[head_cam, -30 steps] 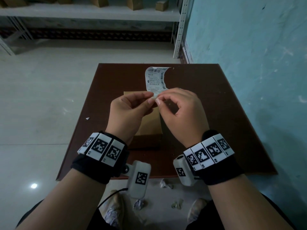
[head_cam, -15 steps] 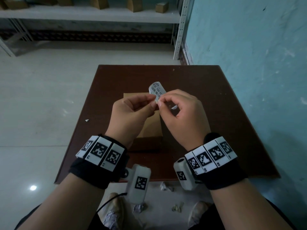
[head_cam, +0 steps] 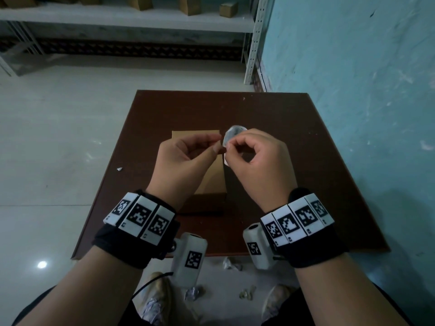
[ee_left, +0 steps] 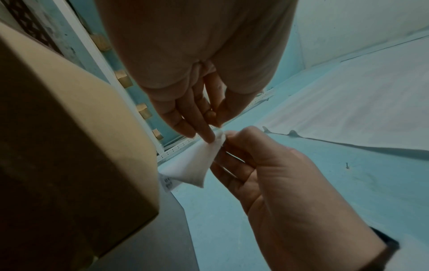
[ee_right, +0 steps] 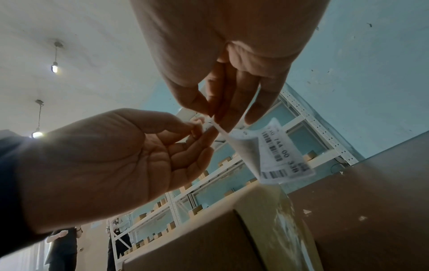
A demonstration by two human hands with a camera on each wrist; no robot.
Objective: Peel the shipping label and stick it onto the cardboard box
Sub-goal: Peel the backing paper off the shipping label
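Shipping label (ee_right: 276, 155) curled (seemingly peeling), pinched by both hands (head_cam: 183, 161) (head_cam: 256, 158)

Brown table (head_cam: 270, 118), shelving (head_cam: 127, 22), crumpled scraps (head_cam: 231, 264)

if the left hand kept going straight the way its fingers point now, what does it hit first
Almost at once, the right hand: the left hand's fingers point across at it, both pinching the curled white barcode shipping label above the brown cardboard box. Depth is hard to judge.
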